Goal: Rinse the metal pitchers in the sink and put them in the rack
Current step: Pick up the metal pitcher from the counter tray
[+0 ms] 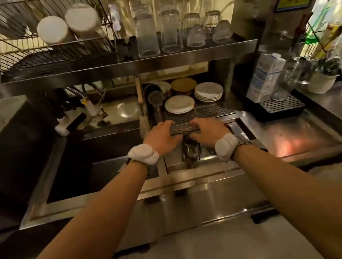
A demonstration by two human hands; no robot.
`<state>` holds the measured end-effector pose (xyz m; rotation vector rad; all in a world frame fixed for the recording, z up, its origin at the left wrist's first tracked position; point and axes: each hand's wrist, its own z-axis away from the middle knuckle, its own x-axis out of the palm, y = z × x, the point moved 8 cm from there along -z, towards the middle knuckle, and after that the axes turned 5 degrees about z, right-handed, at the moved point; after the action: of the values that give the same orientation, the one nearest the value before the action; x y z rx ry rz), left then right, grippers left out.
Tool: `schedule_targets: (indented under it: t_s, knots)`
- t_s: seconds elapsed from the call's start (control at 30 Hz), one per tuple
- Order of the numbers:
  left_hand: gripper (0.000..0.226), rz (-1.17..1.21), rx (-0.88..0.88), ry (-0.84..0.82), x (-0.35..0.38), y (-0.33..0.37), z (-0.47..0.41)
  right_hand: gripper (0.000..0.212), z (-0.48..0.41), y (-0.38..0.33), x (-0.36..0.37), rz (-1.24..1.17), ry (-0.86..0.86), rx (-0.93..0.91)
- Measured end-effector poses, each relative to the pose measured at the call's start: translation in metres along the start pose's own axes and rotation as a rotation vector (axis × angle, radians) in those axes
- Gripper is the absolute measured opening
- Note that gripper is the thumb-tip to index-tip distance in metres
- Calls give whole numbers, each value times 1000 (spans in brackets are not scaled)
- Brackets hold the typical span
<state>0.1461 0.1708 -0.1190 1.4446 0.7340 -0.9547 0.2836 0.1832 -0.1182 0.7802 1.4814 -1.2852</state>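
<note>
Early stage: pitcher (190, 151) in small sink (204, 164), rack (51, 55) at 11 o'clock w/o pitchers. L hand (161, 138), R hand (208, 132) fingers loosely spread on perforated tray (201, 113) edge, holding nothing.

The metal pitcher (190, 151) is partly hidden between the 2 hands; its rim is not visible. The glasses (171, 31) are blurred.

Single head-worn view looks forward and down, close over the sink (96, 155).
</note>
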Motion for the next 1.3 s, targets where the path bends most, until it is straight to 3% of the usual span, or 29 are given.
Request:
schedule_targets:
  t_s: [0.2, 0.4, 0.7, 0.8, 1.0, 1.1, 1.3]
  knots:
    - [60, 93, -124, -107, 51, -24, -15, 46, -24, 32, 42, -59, -101, 54]
    - [61, 156, -152, -151, 76, -36, -36, 74, -60, 35, 72, -24, -177, 113]
    - [61, 129, -181, -221, 87, -64, -66, 52, -92, 42, 108, 46, -307, 163]
    - [58, 144, -162, -224, 81, -65, -69, 44, -97, 34, 107, 89, -307, 132]
    - [68, 76, -90, -169, 47, -66, -69, 60, -100, -8, 77, 92, -226, -74]
    - [52, -58, -96, -143, 27, -70, -61, 61, -92, -38, 75, 98, -225, -203]
    - [27, -167, -168, -149, -5, -117, -40, 69, -96, -96, 82, 80, -257, -279]
